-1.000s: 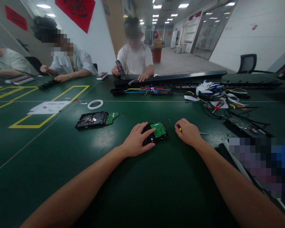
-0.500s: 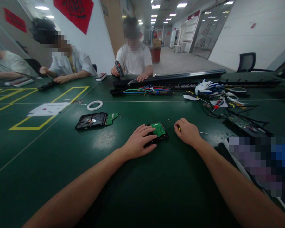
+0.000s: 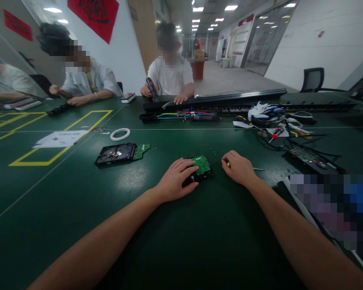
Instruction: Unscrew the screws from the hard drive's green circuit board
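Observation:
A black hard drive (image 3: 207,175) with a green circuit board (image 3: 202,164) lies on the table in front of me. My left hand (image 3: 178,179) is closed over its left side, fingers across the top and thumb along the near edge. Just right of the drive, my right hand (image 3: 238,167) rests on the table, wrapped round a screwdriver. The yellow end of its handle (image 3: 228,164) peeks out at the fingers, and its thin metal shaft (image 3: 259,169) sticks out to the right. Several tiny screws (image 3: 214,152) are scattered beyond the drive.
Another hard drive (image 3: 116,154) with its board shifted out lies left, near a tape roll (image 3: 120,134). At right are cables, a circuit-board device (image 3: 316,157), gloves (image 3: 264,111) and a red screwdriver (image 3: 275,136). Across the table, a person holds a power screwdriver (image 3: 151,87) beside long black rails (image 3: 218,100).
My left fingers have shifted slightly on the hard drive, baring a little more of its surface. My right hand stays in place with the screwdriver.

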A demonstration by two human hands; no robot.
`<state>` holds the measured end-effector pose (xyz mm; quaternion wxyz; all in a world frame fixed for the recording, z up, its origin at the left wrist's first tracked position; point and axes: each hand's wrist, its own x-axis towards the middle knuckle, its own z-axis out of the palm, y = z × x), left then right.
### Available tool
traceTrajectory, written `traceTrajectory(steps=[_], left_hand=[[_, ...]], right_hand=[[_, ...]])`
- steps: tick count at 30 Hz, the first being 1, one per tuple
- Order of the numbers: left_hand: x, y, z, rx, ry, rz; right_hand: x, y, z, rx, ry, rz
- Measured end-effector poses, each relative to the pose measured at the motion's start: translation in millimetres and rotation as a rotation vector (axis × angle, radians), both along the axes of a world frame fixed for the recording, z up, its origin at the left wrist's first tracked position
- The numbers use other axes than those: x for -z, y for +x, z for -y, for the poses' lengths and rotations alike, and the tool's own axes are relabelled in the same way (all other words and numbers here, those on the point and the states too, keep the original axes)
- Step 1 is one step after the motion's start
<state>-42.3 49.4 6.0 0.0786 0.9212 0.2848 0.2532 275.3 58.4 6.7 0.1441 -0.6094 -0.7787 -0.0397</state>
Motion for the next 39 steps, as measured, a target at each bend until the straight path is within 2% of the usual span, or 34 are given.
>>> traceTrajectory(steps=[6, 14, 24, 39], left_hand=[[2.6, 0, -1, -0.1, -0.016, 0.026], [4.0, 1, -1, -0.23, -0.138, -0.032], [0.5, 1, -1, -0.198, -0.134, -0.061], [-3.6, 0, 1, -0.188, -0.122, -0.122]], right_hand=[[-0.2, -2, 1, 0.021, 0.01, 0.007], [-2.0, -8, 4, 0.042, 0.036, 0.003], [-2.0, -18, 9, -0.031, 0.085, 0.007], [-1.7, -23, 12, -0.061, 0.047, 0.017]])
